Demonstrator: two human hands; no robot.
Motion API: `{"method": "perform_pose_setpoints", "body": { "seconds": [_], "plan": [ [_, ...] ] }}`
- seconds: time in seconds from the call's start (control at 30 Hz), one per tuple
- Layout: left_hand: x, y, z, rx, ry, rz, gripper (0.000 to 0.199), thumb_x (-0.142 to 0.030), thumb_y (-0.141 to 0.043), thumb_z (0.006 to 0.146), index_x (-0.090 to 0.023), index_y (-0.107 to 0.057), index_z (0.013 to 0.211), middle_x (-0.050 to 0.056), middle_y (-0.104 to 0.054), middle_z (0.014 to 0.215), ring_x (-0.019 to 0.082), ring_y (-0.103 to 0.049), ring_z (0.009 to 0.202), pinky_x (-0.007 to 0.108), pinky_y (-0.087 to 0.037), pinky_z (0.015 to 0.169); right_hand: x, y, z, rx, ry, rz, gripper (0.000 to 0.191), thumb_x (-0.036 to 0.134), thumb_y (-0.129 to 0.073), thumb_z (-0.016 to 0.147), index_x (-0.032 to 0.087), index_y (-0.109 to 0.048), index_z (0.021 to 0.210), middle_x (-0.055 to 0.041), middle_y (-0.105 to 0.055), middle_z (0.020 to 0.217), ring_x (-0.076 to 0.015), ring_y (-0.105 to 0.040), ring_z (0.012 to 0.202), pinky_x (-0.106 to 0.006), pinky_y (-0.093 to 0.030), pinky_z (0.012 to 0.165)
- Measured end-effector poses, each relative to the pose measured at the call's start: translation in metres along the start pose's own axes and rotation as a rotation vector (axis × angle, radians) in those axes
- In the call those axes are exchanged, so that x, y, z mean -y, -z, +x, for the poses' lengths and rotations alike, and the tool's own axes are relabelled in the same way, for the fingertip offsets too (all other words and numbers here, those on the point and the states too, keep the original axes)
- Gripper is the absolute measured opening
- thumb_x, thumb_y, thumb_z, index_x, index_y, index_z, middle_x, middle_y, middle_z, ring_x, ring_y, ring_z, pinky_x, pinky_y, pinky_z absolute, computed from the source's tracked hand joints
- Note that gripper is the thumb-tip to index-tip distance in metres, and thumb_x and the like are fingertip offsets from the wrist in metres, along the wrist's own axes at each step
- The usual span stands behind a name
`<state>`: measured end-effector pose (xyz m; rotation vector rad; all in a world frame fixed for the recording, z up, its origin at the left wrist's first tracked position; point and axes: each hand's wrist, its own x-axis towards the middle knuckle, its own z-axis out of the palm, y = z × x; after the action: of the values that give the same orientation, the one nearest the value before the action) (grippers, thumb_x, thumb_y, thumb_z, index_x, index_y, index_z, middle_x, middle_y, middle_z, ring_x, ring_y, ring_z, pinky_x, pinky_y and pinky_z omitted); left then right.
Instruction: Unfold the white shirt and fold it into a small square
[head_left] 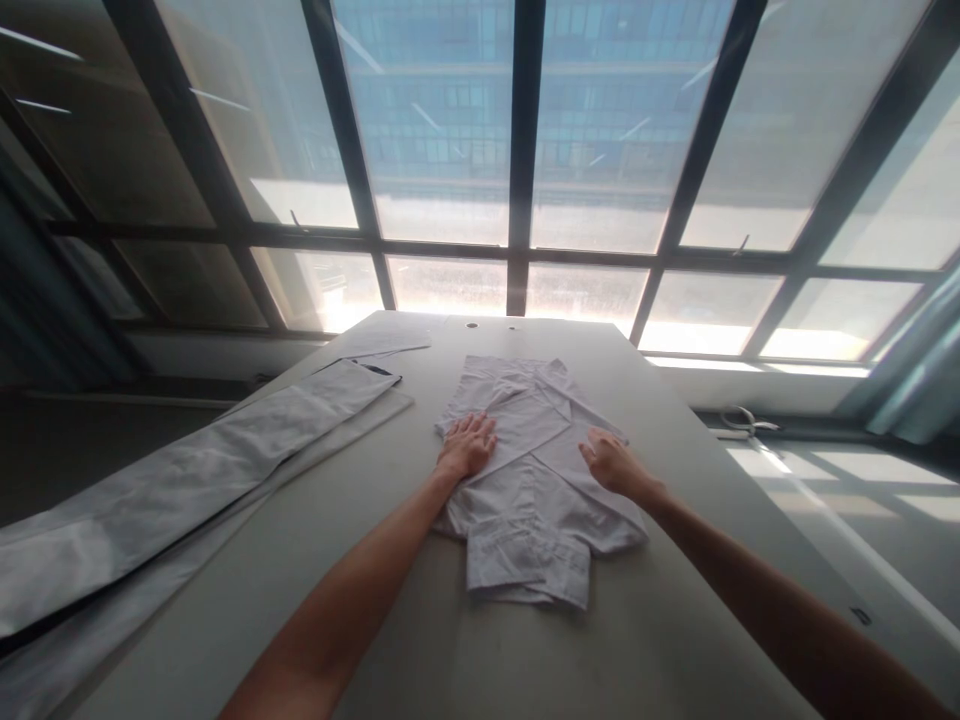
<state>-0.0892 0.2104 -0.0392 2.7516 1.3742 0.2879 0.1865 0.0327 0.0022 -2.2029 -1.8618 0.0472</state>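
A light grey-white shirt [529, 490] lies on the white table [375, 560], its collar end toward me. The sleeves are folded in across its body, one crossing the other, and creases run through the cloth. My left hand [468, 445] rests flat on the shirt's left part, fingers spread. At the shirt's right edge, my right hand [611, 462] is closed, with its fingers curled against the cloth. The fingertips' exact grip on the fabric is partly hidden.
Grey-white folded fabric [247, 460] with dark edging stretches along the table's left side and past its edge. Large framed windows [450, 120] rise beyond the far end. A white looped cable [742, 420] lies off to the right, below table height.
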Motion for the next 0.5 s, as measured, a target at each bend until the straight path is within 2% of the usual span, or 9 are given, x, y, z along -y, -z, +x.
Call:
{"method": "perform_pose_setpoints", "body": {
  "seconds": [0.1,0.2,0.37,0.5],
  "plan": [
    [-0.001,0.002,-0.001,0.014,0.006,-0.001,0.056,-0.045,-0.037,0.107,-0.027,-0.046,0.158,0.006,-0.034,0.169,0.031,-0.029,0.157,0.053,-0.021,0.127,0.01,-0.02,0.047,0.027,-0.038,0.052,0.05,0.031,-0.04,0.106,0.006,-0.056,0.146,-0.0205,-0.055,0.152,-0.0242,-0.048,0.144,-0.034,-0.034,0.119],
    [-0.001,0.003,-0.003,0.006,0.007,-0.006,0.055,-0.045,-0.037,0.107,-0.027,-0.046,0.158,0.006,-0.034,0.169,0.031,-0.03,0.156,0.054,-0.022,0.127,0.006,-0.04,0.089,0.032,-0.082,0.054,0.053,0.031,-0.04,0.106,0.002,-0.052,0.149,-0.0229,-0.049,0.157,-0.0257,-0.044,0.148,-0.034,-0.031,0.12],
    [-0.001,0.002,-0.006,-0.009,0.0,-0.019,0.055,-0.045,-0.039,0.106,-0.028,-0.048,0.157,0.005,-0.036,0.168,0.031,-0.03,0.156,0.053,-0.023,0.127,-0.023,-0.047,0.15,0.059,-0.132,0.065,0.054,0.036,-0.035,0.109,0.002,-0.053,0.147,-0.0252,-0.056,0.149,-0.0273,-0.052,0.14,-0.034,-0.036,0.115],
    [-0.002,0.002,-0.008,-0.042,0.007,-0.014,0.053,-0.045,-0.039,0.106,-0.029,-0.049,0.156,0.003,-0.038,0.167,0.029,-0.032,0.155,0.051,-0.024,0.128,-0.057,-0.043,0.182,0.088,-0.167,0.051,0.056,0.044,-0.038,0.109,0.003,-0.061,0.139,-0.0257,-0.06,0.144,-0.0278,-0.053,0.138,-0.033,-0.032,0.116]
  ]
}}
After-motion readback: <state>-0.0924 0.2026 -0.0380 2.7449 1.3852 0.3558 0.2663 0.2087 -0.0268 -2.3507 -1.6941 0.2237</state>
